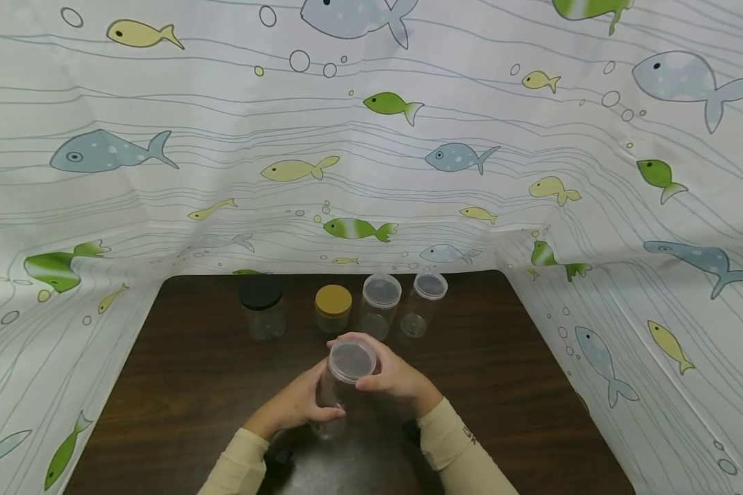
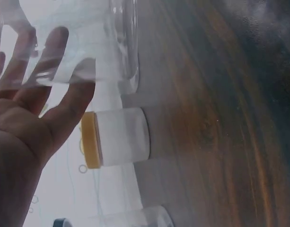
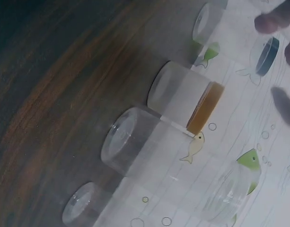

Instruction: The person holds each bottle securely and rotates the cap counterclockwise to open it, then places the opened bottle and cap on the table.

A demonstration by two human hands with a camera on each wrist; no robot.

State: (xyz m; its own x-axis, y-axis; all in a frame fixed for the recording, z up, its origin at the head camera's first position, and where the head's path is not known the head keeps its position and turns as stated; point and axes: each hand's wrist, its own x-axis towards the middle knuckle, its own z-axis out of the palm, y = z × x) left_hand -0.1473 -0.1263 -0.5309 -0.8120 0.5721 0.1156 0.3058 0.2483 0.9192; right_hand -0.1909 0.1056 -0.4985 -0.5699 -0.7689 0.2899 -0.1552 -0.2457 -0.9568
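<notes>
A clear, tall jar with a translucent lid stands between both hands over the near middle of the table. My left hand holds the jar's body low on its left side, thumb in front. Seen in the left wrist view, the fingers of the left hand lie along the transparent wall. Higher up, my right hand holds round the lid, with its thumb at the near rim and fingers behind. Only a few fingertips show at the right edge of the right wrist view.
Along the back of the dark wooden table stand a black-lidded jar, a short yellow-lidded jar and two tall clear-lidded jars. A fish-printed white sheet surrounds the table's back and sides.
</notes>
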